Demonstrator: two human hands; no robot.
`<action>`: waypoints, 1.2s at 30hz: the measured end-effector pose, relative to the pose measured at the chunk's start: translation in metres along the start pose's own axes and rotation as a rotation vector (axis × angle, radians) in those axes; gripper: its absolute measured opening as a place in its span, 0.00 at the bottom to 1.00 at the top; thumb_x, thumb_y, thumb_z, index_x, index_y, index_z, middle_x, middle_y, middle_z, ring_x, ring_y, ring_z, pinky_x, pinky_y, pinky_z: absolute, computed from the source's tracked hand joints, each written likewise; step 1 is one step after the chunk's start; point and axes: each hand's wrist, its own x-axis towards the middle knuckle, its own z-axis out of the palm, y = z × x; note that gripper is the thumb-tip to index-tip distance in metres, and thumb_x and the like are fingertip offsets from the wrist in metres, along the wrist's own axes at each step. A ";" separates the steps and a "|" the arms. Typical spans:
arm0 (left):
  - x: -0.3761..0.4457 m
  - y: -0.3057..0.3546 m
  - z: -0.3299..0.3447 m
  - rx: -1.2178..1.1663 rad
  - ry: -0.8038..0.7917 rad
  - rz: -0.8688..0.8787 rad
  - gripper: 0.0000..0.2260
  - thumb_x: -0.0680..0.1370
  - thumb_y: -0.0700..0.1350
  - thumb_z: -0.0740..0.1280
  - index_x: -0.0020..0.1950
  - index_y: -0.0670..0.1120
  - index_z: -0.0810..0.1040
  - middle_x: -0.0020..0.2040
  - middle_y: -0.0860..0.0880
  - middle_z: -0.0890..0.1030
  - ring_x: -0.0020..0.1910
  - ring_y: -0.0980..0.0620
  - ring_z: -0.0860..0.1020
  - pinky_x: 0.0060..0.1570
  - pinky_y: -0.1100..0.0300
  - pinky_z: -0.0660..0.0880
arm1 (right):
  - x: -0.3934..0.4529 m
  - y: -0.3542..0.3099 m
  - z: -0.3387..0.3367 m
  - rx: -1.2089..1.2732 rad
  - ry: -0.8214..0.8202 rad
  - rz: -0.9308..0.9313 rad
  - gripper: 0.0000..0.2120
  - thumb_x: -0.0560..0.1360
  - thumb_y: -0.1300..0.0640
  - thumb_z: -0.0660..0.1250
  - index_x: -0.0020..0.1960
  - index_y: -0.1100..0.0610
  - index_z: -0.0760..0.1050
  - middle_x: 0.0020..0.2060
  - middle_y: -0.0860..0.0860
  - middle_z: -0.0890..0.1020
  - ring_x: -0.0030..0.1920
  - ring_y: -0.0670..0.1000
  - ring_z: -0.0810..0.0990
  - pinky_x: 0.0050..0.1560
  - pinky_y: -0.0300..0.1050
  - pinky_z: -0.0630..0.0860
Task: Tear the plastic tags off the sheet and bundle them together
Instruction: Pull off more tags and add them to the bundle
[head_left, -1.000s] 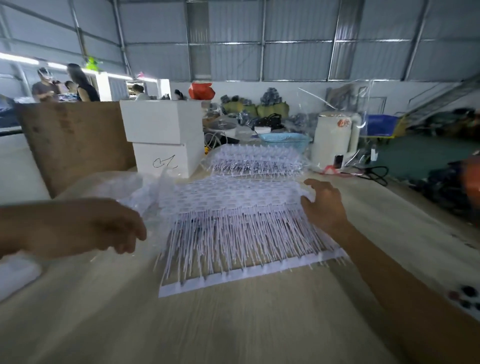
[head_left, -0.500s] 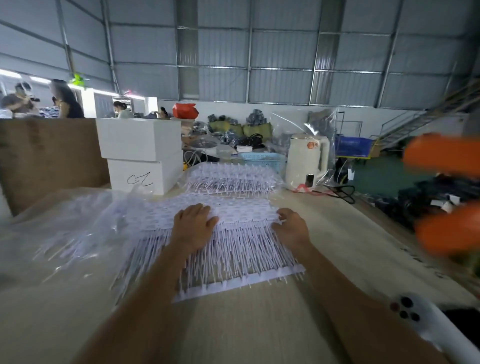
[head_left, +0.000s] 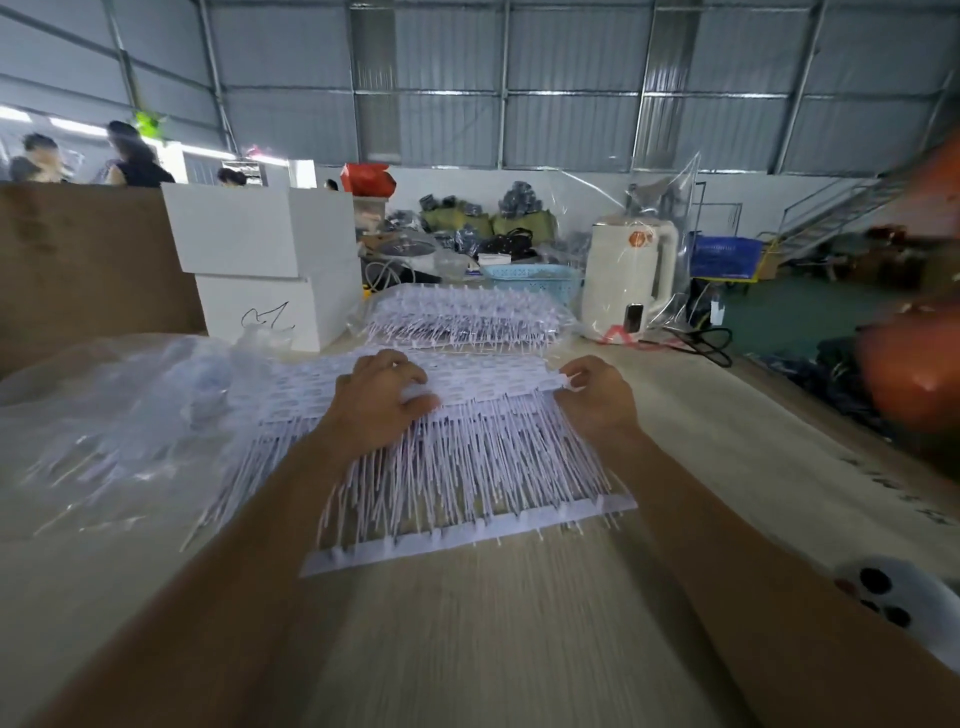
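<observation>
Head view, sweeping left to right across the pale wooden surface (head_left: 467, 649). Far left, a brown cardboard panel (head_left: 88, 260) stands upright, and in front of it a crumpled clear plastic bag (head_left: 119, 415) sprawls with loose tags inside, its edge lying against the left side of the sheet. Behind that, two white boxes (head_left: 265, 260) are stacked, the lower one carrying a black scribble.

Centre now: the sheet of plastic tags (head_left: 467, 467) lies flat, printed heads at the far end, long thin tails running to a white strip at the near edge. The left hand (head_left: 376, 402) presses down on the heads, fingers bent and spread over them; whether it actually clasps any I cannot tell. The right hand (head_left: 597, 397) is at the sheet's far right corner, thumb and fingers pinching the tag heads there.

Just beyond the sheet sits a second stack of tag sheets (head_left: 467, 317), close but apart. Behind it a light blue basket (head_left: 530, 275), then a white kettle (head_left: 631, 280) with its black cord (head_left: 701, 338) trailing right. At the near right edge, a white device with dark buttons (head_left: 904, 603) pokes in; blurred orange shapes (head_left: 914, 374) hang above it.
</observation>
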 end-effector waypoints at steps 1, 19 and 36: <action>-0.001 0.002 -0.002 -0.012 -0.015 0.017 0.17 0.77 0.59 0.69 0.62 0.53 0.80 0.70 0.50 0.71 0.73 0.45 0.64 0.69 0.43 0.62 | 0.001 -0.001 0.001 0.005 0.017 -0.017 0.10 0.74 0.58 0.73 0.45 0.46 0.75 0.43 0.47 0.80 0.46 0.51 0.80 0.46 0.42 0.74; 0.001 0.031 -0.026 -0.301 -0.052 -0.032 0.06 0.79 0.47 0.71 0.46 0.51 0.74 0.47 0.50 0.78 0.47 0.47 0.77 0.50 0.51 0.76 | 0.013 -0.027 -0.034 0.246 -0.091 0.041 0.08 0.72 0.68 0.74 0.48 0.59 0.80 0.39 0.51 0.80 0.32 0.47 0.75 0.37 0.43 0.73; 0.010 0.075 -0.061 -0.256 0.098 0.128 0.06 0.81 0.43 0.68 0.56 0.48 0.82 0.46 0.48 0.82 0.43 0.46 0.81 0.47 0.52 0.79 | 0.016 -0.035 -0.062 0.729 -0.245 0.200 0.04 0.78 0.58 0.71 0.52 0.54 0.83 0.37 0.49 0.84 0.32 0.45 0.80 0.34 0.39 0.76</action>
